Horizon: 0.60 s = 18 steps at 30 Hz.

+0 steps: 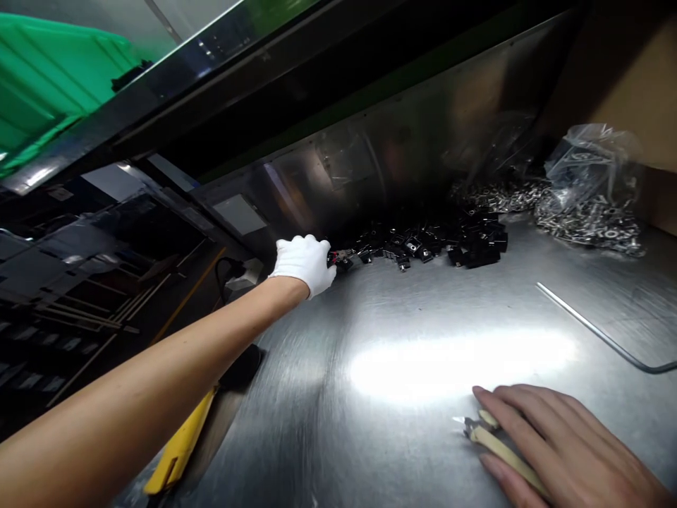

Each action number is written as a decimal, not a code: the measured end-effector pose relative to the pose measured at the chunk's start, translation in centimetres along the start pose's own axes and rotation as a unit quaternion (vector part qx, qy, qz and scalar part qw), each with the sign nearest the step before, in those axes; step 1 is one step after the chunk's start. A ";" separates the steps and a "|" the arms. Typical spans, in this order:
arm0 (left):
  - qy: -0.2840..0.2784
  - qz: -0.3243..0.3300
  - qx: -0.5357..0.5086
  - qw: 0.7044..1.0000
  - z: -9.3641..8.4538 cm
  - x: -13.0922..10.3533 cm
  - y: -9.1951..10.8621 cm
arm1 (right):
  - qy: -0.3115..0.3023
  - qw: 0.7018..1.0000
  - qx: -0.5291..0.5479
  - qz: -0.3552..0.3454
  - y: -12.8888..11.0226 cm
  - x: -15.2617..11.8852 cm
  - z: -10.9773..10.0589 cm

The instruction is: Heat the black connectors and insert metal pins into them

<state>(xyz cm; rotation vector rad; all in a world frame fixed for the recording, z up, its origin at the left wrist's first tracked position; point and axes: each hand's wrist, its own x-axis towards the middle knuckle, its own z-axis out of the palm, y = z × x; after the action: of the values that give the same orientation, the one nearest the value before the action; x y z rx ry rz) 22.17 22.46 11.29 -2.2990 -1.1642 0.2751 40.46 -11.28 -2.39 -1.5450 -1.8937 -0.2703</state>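
Observation:
My left hand (304, 262), in a white glove, reaches to the left end of a pile of small black parts (415, 243) at the back of the metal table. Its fingers curl at a red and black item (341, 257); what they hold, if anything, is hidden. At the lower right, my bare right hand (550, 441) is wrapped round small pliers (494, 444) with cream handles. The tips of the pliers point left, just over the table surface (391, 430).
A bent metal rod (597, 328) lies at the right. Behind it are plastic bags (592, 169) and loose metal terminals (592, 229). A yellow tool (183, 441) is at the lower left. A metal shelf (211, 63) with a green bin (58, 67) hangs above.

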 end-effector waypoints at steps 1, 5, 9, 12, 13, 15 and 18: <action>0.012 0.012 0.003 1.000 -0.4 0.4 0.4 | 0.003 1.000 -0.001 0.000 0.0 0.2 -0.1; 0.090 0.082 0.052 0.991 -2.0 1.9 2.2 | 0.022 1.000 -0.011 -0.019 -0.1 1.0 -0.6; 0.148 0.130 0.104 0.975 -2.7 2.7 3.3 | 0.022 0.999 -0.016 -0.018 -0.3 1.4 -0.8; 0.169 0.149 0.128 0.966 -2.9 3.0 3.7 | 0.022 1.000 -0.013 -0.006 -0.3 1.4 -0.8; 0.170 0.153 0.136 0.964 -2.9 3.1 3.8 | 0.022 1.000 -0.013 -0.003 -0.3 1.3 -0.8; 0.163 0.159 0.153 0.961 -3.2 3.3 4.0 | 0.019 1.000 -0.010 -0.004 -0.2 1.4 -0.9; 0.139 0.160 0.180 0.960 -3.6 3.6 4.5 | 0.010 1.000 -0.009 -0.017 -0.1 1.5 -1.0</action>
<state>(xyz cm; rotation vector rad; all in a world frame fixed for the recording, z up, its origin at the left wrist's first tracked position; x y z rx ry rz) 28.88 21.79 12.07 -2.1051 -0.5472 0.2495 40.65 -10.63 -0.73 -1.5183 -1.9085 -0.3165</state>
